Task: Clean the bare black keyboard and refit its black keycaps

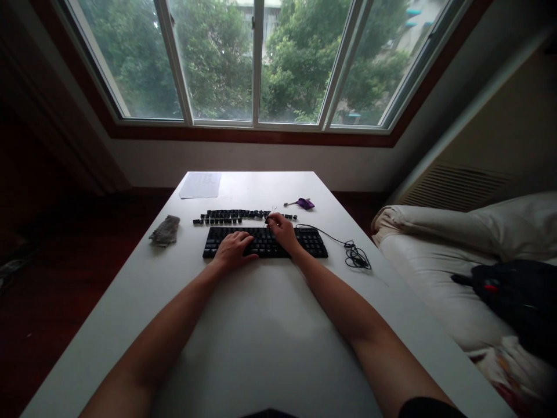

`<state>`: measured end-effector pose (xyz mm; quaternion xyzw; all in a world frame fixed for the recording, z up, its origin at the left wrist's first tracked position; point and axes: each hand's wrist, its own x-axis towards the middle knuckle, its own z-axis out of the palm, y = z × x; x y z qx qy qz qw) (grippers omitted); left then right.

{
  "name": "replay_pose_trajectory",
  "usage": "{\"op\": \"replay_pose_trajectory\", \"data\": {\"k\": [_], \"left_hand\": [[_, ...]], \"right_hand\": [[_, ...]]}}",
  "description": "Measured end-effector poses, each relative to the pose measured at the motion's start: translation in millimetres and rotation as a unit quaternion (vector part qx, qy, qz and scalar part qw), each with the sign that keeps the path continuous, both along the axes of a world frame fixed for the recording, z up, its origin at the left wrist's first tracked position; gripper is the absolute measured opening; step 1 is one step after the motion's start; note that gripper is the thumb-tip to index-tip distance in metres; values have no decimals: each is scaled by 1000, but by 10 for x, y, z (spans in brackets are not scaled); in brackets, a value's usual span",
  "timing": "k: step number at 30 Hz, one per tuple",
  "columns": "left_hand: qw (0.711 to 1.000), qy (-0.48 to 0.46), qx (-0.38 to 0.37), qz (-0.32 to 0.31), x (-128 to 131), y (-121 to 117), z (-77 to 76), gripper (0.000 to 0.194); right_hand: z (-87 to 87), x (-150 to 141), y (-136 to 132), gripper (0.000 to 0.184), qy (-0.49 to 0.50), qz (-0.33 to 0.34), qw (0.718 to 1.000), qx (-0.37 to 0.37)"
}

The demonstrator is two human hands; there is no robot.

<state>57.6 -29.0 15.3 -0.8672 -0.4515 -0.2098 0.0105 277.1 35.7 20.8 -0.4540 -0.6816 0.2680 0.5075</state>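
A black keyboard (313, 242) lies across the white table in front of me. My left hand (235, 248) rests on its left half, fingers spread and holding nothing. Over the top edge of the keyboard, my right hand (282, 229) is closed in a pinch. Between its fingertips is a small dark piece with thin wires, which looks like a wire keycap puller (273, 209); the fingers hide most of it. Just behind the keyboard, loose black keycaps (221, 217) are set out in rows.
A grey cloth (165, 230) lies to the left, and paper (201, 185) at the far left corner. Behind the keycaps is a small brush (290, 203) beside a purple item (306, 204). The coiled keyboard cable (357, 255) lies right. A sofa (418, 273) stands beyond the table's right edge.
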Motion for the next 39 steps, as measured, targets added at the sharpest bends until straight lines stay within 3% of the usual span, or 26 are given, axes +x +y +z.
{"op": "replay_pose_trajectory", "data": {"k": [11, 19, 23, 29, 33, 39], "left_hand": [[999, -37, -4, 11, -119, 61, -46, 53], [999, -29, -9, 11, -142, 94, -5, 52], [1000, -26, -12, 11, -171, 129, -5, 51], [999, -29, -22, 9, -261, 169, 9, 49], [999, -27, -31, -2, -299, 175, 23, 49], [999, -40, -29, -2, -307, 163, 12, 48]], "right_hand": [[74, -26, 35, 27, -76, 40, 996, 16], [49, -18, 339, 28, -49, 120, 986, -101], [80, -60, 327, 26, -78, 153, 982, -74], [91, -76, 135, 21, -151, 150, 977, 10], [10, -12, 99, 22, -129, 107, 986, -4], [-58, 17, 48, 24, -66, 110, 991, -37]]}}
